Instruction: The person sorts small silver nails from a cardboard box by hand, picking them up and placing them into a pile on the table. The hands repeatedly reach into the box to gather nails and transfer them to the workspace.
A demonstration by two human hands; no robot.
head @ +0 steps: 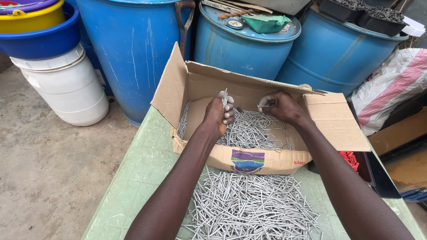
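Left hand (221, 113) gripping nails (225, 97) over cardboard box (267, 161)

Dull grey metal nails (251, 129), thin and smooth. Matt brown cardboard box (331, 120), creased. Glossy blue plastic drums (133, 49); textured pale green desk (142, 173).

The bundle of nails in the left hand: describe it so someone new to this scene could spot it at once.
Find the open cardboard box on the green table, in front of the blue drums. Over its left half, the left hand is closed on a bundle of nails. Unlike the loose nails lying flat, these stand upright together, poking above the fingers.
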